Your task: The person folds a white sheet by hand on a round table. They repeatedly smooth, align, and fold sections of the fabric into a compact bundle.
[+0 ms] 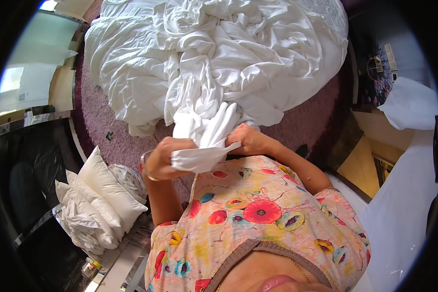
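Observation:
A large white sheet or cover lies in crumpled folds over the bed in front of me. One gathered length of it runs off the bed's near side towards my chest. My left hand, with bangles at the wrist, is closed around the left side of this gathered cloth. On the other side, my right hand grips the same cloth. Between my fists a short flap of the fabric folds over and hangs down. The fingertips of both hands are hidden in the cloth.
Several white pillows lean in a stack at the lower left beside a glossy black surface. A jar with a yellow lid stands near them. Purple carpet surrounds the bed. White fabric hangs at the right.

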`<state>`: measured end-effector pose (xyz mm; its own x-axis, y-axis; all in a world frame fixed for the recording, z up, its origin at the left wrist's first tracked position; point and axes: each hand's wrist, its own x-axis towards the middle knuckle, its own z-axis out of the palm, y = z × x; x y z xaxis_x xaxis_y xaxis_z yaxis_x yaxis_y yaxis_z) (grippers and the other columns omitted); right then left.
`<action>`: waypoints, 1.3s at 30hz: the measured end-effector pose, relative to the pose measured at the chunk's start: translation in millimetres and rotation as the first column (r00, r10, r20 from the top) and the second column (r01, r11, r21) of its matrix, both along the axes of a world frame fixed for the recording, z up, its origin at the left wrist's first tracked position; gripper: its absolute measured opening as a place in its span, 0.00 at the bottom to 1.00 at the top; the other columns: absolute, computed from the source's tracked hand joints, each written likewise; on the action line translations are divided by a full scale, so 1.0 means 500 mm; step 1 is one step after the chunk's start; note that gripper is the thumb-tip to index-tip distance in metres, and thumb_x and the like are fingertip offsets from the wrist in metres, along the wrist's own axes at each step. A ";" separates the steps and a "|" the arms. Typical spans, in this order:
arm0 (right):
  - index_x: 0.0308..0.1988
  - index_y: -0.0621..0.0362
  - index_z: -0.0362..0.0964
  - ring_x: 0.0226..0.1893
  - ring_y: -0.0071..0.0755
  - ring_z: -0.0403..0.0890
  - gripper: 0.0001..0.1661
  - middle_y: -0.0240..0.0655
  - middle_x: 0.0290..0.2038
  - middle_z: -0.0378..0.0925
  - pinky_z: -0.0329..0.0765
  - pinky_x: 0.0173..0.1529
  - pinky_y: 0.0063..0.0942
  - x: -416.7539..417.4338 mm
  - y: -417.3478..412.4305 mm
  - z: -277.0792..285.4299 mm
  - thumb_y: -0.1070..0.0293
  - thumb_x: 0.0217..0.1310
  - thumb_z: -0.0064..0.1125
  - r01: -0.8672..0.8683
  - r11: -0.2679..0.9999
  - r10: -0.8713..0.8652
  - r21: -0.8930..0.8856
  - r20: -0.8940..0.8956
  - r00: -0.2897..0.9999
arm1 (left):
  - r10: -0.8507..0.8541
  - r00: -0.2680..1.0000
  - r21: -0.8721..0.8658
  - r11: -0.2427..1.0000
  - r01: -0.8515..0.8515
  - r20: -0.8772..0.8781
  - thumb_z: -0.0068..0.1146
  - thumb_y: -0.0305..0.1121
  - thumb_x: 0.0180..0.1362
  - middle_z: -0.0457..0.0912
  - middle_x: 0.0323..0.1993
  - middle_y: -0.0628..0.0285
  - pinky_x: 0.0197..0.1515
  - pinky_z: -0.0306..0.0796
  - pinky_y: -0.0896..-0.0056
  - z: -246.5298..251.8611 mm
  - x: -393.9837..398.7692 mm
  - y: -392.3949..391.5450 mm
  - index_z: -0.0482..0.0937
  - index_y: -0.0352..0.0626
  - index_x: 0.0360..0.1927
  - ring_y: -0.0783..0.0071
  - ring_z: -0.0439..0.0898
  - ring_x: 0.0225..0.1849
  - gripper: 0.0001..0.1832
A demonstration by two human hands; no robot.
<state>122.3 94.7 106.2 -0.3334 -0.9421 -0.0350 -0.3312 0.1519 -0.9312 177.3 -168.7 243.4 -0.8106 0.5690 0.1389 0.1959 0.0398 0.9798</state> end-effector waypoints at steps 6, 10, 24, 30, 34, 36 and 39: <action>0.34 0.56 0.76 0.31 0.25 0.74 0.07 0.29 0.26 0.75 0.69 0.40 0.27 0.004 0.063 -0.018 0.64 0.60 0.58 0.188 0.981 -0.169 -0.044 0.271 0.947 | 0.078 0.991 0.544 0.839 -0.009 -0.104 0.64 0.33 0.46 0.80 0.27 0.51 0.31 0.71 0.55 0.007 0.050 -0.017 0.77 0.30 0.28 0.54 0.79 0.27 0.14; 0.33 0.60 0.74 0.29 0.14 0.68 0.05 0.25 0.23 0.70 0.68 0.34 0.19 -0.003 0.116 0.122 0.70 0.62 0.57 0.327 0.943 -0.260 -0.061 0.478 0.839 | 0.522 0.784 0.056 0.820 -0.569 0.336 0.65 0.28 0.46 0.83 0.34 0.56 0.45 0.76 0.67 0.035 0.098 -0.032 0.77 0.30 0.44 0.68 0.81 0.39 0.21; 0.33 0.56 0.76 0.27 0.45 0.78 0.11 0.40 0.24 0.77 0.72 0.36 0.35 0.093 0.117 0.178 0.62 0.52 0.65 0.249 0.937 -0.223 -0.244 0.129 0.966 | 0.368 0.929 -0.442 0.840 -0.315 0.037 0.62 0.29 0.52 0.71 0.17 0.52 0.22 0.64 0.66 -0.023 0.160 0.255 0.76 0.35 0.28 0.62 0.73 0.16 0.08; 0.33 0.56 0.76 0.32 0.43 0.79 0.13 0.38 0.28 0.79 0.72 0.44 0.36 0.119 0.139 0.013 0.61 0.50 0.66 0.078 0.992 -0.088 -0.094 -0.108 0.990 | 0.475 0.879 0.234 0.861 -0.452 -0.048 0.56 0.29 0.50 0.73 0.18 0.57 0.21 0.63 0.65 0.078 0.205 0.204 0.72 0.33 0.21 0.66 0.70 0.17 0.10; 0.36 0.59 0.78 0.29 0.41 0.81 0.10 0.36 0.28 0.81 0.76 0.39 0.33 0.128 0.159 -0.115 0.66 0.53 0.61 0.207 0.974 -0.188 0.089 -0.183 0.965 | 0.566 0.819 0.694 0.625 -0.356 -0.089 0.54 0.31 0.55 0.78 0.24 0.52 0.25 0.68 0.59 0.115 0.229 0.132 0.74 0.34 0.22 0.63 0.75 0.20 0.10; 0.37 0.59 0.78 0.27 0.29 0.79 0.09 0.30 0.27 0.80 0.75 0.37 0.27 0.129 0.164 -0.093 0.69 0.54 0.60 0.352 0.936 -0.348 0.000 0.159 0.924 | 0.757 0.653 0.682 0.482 -0.550 -0.008 0.53 0.30 0.56 0.79 0.26 0.52 0.27 0.69 0.62 0.112 0.261 0.103 0.75 0.32 0.26 0.63 0.76 0.22 0.10; 0.39 0.60 0.79 0.28 0.13 0.71 0.08 0.23 0.26 0.77 0.70 0.33 0.17 0.120 0.168 0.035 0.72 0.57 0.58 0.417 0.901 -0.429 0.121 0.402 0.809 | 0.807 0.589 0.265 0.578 -0.772 -0.045 0.53 0.31 0.59 0.79 0.27 0.63 0.31 0.68 0.73 0.098 0.311 0.006 0.80 0.32 0.36 0.73 0.76 0.28 0.10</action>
<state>182.2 178.5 123.9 -0.6485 -0.7078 -0.2803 0.1812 0.2141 -0.9599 332.6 -165.8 292.5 -0.8833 -0.3420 0.3208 0.3193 0.0622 0.9456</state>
